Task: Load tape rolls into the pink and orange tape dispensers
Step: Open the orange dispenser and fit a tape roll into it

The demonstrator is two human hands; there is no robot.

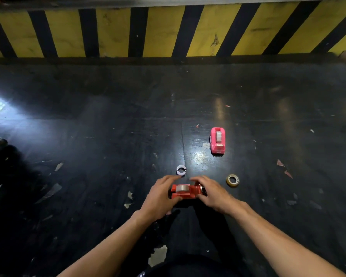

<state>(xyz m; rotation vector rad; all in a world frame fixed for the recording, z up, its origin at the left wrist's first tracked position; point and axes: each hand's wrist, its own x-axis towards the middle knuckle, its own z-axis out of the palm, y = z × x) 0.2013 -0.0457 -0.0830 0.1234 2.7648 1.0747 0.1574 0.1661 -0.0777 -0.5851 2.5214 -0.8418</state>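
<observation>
Two hands close around the orange tape dispenser (188, 191) on the dark floor (108, 136), a clear roll (181, 188) seated inside it: the left hand (160, 197) curls its fingers over one end, the right hand (210, 191) over the other. Just beyond lie a white empty core (181, 169) and a yellowish tape roll (232, 180). Farther off, the pink dispenser (218, 140) stands loaded before a yellow-and-black striped wall (168, 31).

Both ends of the orange dispenser (188, 191) sit hidden under the hands; the forearms run off the bottom edge.
</observation>
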